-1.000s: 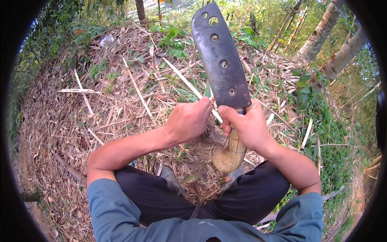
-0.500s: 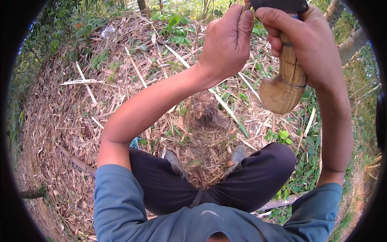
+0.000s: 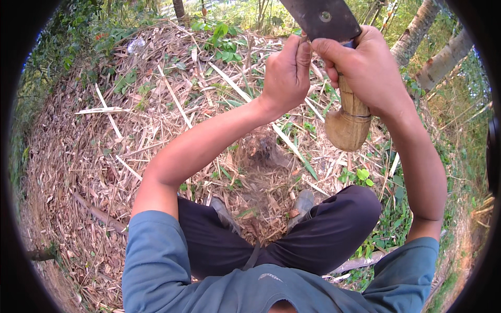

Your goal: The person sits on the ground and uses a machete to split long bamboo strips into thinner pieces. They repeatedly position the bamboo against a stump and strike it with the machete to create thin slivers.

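A machete with a broad dark blade [image 3: 324,20] and a thick wooden handle [image 3: 348,128] is in my right hand [image 3: 368,73]. The fingers wrap the upper handle, and the thumb lies along the base of the blade. The handle's rounded butt hangs downward, and the blade's far end is cut off by the top edge. Just left of the blade, my left hand [image 3: 288,75] is closed in a pinch. Its fingertips are close to the blade's edge, and a small thin piece seems to be between them, too little visible to name.
A dark stump-like lump [image 3: 263,148] stands on the ground in front of my feet. Pale split strips [image 3: 295,143] lie scattered over dry leaves. Tree trunks [image 3: 443,60] lean at the upper right, and green plants [image 3: 222,41] grow at the far side.
Both hands have shifted left and slightly down, together with the machete. More of its blade now shows, tilted toward the upper left.
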`<act>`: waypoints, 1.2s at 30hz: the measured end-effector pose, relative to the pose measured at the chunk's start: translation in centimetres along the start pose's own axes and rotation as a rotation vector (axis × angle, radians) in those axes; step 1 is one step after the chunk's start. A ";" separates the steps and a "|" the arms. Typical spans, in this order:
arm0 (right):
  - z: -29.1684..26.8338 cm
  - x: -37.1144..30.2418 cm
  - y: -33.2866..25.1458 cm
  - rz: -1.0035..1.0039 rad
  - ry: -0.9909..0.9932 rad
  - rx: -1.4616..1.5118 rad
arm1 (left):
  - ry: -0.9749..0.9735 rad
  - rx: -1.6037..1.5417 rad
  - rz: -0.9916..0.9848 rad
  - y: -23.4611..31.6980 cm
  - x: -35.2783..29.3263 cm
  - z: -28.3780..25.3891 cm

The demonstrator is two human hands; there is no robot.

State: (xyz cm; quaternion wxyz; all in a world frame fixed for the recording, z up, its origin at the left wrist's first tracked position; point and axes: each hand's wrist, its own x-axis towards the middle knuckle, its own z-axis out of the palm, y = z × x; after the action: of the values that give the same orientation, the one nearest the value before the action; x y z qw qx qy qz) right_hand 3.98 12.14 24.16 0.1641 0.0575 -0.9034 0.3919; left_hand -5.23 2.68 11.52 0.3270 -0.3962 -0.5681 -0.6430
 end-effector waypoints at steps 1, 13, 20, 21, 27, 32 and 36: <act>0.2 0.1 0.1 -0.011 0.008 -0.036 | 0.016 0.003 0.004 0.2 0.2 0.0; 0.8 0.0 0.4 -0.001 0.050 -0.174 | 0.024 0.018 0.023 -0.9 -0.7 -0.1; 0.7 -0.3 0.0 0.000 0.054 -0.148 | -0.006 0.034 -0.020 -0.8 -0.8 -0.2; 0.7 -0.2 0.1 0.033 0.045 -0.154 | 0.001 0.027 -0.031 -0.5 -0.9 -0.2; 0.5 -0.3 1.4 0.066 -0.037 -0.148 | -0.025 0.018 -0.037 -0.5 -2.0 0.2; 0.2 -0.8 0.0 0.085 -0.009 -0.046 | -0.053 0.042 -0.007 -0.5 -1.3 -0.2; -0.1 -0.2 -0.3 0.010 0.021 -0.046 | 0.001 0.002 -0.008 0.4 1.0 0.0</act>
State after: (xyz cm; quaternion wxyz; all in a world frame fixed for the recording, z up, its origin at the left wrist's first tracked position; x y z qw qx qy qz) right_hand 4.24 12.00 24.38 0.1729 0.0449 -0.9107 0.3723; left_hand -5.32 2.64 12.61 0.3251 -0.3935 -0.5701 -0.6438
